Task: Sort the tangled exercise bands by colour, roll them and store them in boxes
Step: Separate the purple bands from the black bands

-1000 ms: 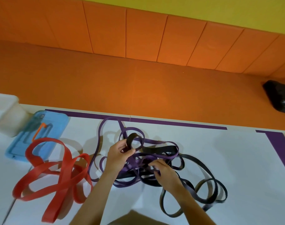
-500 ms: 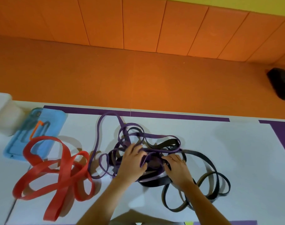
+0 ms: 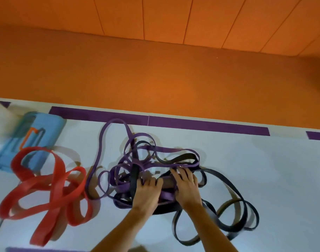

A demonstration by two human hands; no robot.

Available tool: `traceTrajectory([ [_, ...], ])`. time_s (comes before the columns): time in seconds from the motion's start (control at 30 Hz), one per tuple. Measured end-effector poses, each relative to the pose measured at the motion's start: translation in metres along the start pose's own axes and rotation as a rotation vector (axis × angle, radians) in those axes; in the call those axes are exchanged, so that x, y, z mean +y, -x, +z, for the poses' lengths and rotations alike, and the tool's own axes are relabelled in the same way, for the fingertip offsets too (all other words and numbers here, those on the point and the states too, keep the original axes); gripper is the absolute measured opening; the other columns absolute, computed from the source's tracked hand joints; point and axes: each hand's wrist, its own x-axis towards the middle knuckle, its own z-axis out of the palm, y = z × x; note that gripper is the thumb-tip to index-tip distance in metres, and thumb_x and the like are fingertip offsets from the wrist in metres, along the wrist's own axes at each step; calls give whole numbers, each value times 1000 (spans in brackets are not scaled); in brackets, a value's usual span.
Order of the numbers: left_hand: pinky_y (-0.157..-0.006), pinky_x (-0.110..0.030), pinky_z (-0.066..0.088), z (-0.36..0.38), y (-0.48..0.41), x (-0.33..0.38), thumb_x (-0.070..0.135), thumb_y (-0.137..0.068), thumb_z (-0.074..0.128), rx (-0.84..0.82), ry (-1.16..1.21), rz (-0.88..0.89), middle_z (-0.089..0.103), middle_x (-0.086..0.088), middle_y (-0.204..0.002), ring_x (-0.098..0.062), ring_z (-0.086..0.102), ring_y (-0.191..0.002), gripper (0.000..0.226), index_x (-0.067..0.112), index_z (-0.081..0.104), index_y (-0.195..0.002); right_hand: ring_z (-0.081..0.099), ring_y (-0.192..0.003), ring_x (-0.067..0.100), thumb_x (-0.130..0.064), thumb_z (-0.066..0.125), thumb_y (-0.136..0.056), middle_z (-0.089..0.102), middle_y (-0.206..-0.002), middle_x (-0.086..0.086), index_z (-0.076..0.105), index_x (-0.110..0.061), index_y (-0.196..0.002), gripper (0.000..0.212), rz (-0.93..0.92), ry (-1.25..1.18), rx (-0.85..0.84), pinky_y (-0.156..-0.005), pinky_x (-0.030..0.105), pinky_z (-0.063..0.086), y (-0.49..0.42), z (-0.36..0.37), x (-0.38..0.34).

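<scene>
A knot of purple bands (image 3: 99, 151) and black bands (image 3: 234, 187) lies in the middle of the white table (image 3: 264, 170). Both my hands are on the knot's near side. My left hand (image 3: 148, 192) has its fingers curled down into the purple and black strands. My right hand (image 3: 187, 186) lies beside it, fingers spread fairly straight over the strands. A wide red band (image 3: 57, 180) sits apart in loose loops at the left. Which strand each finger touches is hidden.
A light blue tray-like lid (image 3: 48, 124) lies at the back left, partly under the red band, with a white container (image 3: 0, 113) beyond it at the frame edge. Purple tape (image 3: 192, 124) marks the table's far edge. Orange padding rises behind.
My left hand has let the raised black loop drop and come down onto the knot. Both hands now sit close together on it, a little nearer to me.
</scene>
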Motion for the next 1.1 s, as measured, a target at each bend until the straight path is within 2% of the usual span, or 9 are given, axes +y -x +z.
traceTrajectory([
  [0.07,-92,-54,58,-15,6,-16,22,-70,92,97,103,45,74,-4,-111,-29,76,-102,64,18,57,-124,17,-157,33,-32,72,-85,26,-168,1,29,-34,-161,88,-63,48,-106,-124,52,27,-14,-7,10],
  [0.17,-67,-37,63,-35,16,-43,11,-61,97,275,326,21,71,5,-89,-19,75,-79,52,16,61,-99,30,-150,35,-46,77,-82,36,-160,4,40,-35,-155,83,-193,211,-136,-117,56,36,-27,-11,16],
  [0.3,-69,-24,53,-53,26,-64,7,-86,79,367,477,-147,67,5,-96,-9,62,-78,27,14,58,-101,57,-122,28,-54,72,-78,63,-129,1,68,-26,-127,56,-304,316,-122,-101,48,46,-27,-10,18],
  [0.4,-70,-20,46,-60,31,-63,6,-92,71,361,510,-202,58,12,-94,-11,59,-78,19,15,56,-100,69,-97,25,-41,81,-67,75,-99,-3,81,-25,-95,32,-321,386,-127,-81,41,55,-21,-15,11],
  [0.5,-68,-24,49,-60,31,-57,1,-91,70,347,514,-250,54,12,-92,-16,60,-79,20,14,58,-99,67,-107,28,-24,71,-79,76,-106,3,79,-16,-104,26,-229,365,-150,-88,41,54,-20,-22,12],
  [0.7,-80,-40,62,-65,19,-56,3,-98,62,310,438,-305,67,-7,-118,-30,73,-100,23,12,62,-119,65,-105,21,-27,59,-91,72,-107,0,71,-19,-100,18,44,393,-148,-83,34,54,-1,-55,69],
  [0.87,-96,-43,60,-58,14,-63,6,-92,69,243,179,-231,59,-7,-142,-29,58,-133,53,24,59,-141,67,-91,22,-30,66,-92,72,-89,-3,72,-24,-98,10,293,390,-62,-81,38,53,33,-68,101],
  [1.0,-112,-50,51,-48,18,-74,17,-101,66,182,181,-138,37,-10,-165,-33,41,-152,78,41,28,-165,58,-119,20,-32,45,-103,68,-114,-7,69,-34,-114,26,463,383,-18,-103,47,45,49,-71,99],
  [1.1,-112,-46,53,-44,28,-84,14,-101,69,268,302,0,16,-6,-176,-31,31,-158,90,48,16,-166,33,-150,26,-41,44,-104,49,-149,-1,65,-41,-125,30,506,353,-36,-119,67,20,58,-71,81],
])
